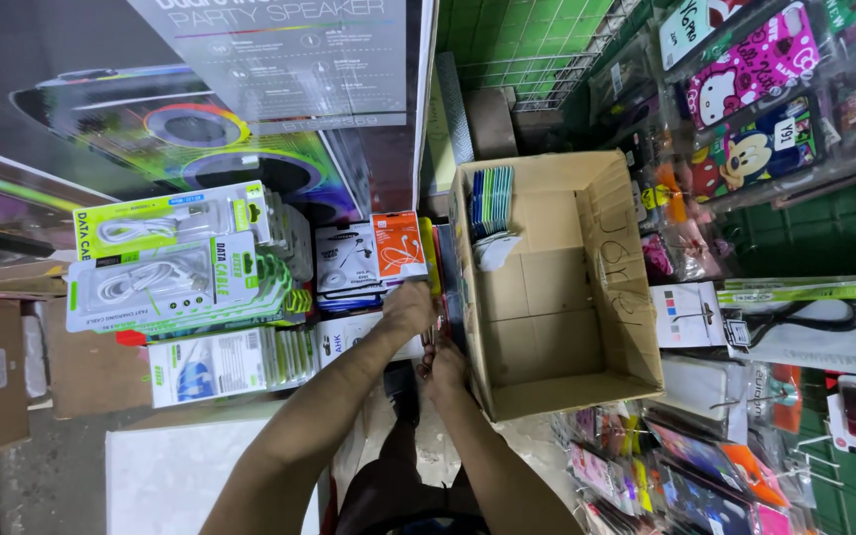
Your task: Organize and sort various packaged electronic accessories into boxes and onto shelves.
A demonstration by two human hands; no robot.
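The left hand [408, 309] rests with curled fingers on a stack of flat accessory packets [374, 263], white and orange ones showing coiled earphones, which stand just beside the outer wall of an open cardboard box [626, 297]. The right hand [445, 369] sits just below it, near the box's near corner, fingers bent around something thin and dark; the view is too cramped to tell what it is, so its grip cannot be told for sure. The box stands open with its flaps up and is mostly bare inside: only a row of thin blue and green cards [493, 198] stands upright against its far left wall, with a small white piece of paper [495, 250] lying just below them. Left of the packets lie piled green and white cable packs [165, 277], stacked several deep. To the right of the box, clear sleeves of patterned phone cases [755, 99] hang on a green wire rack.
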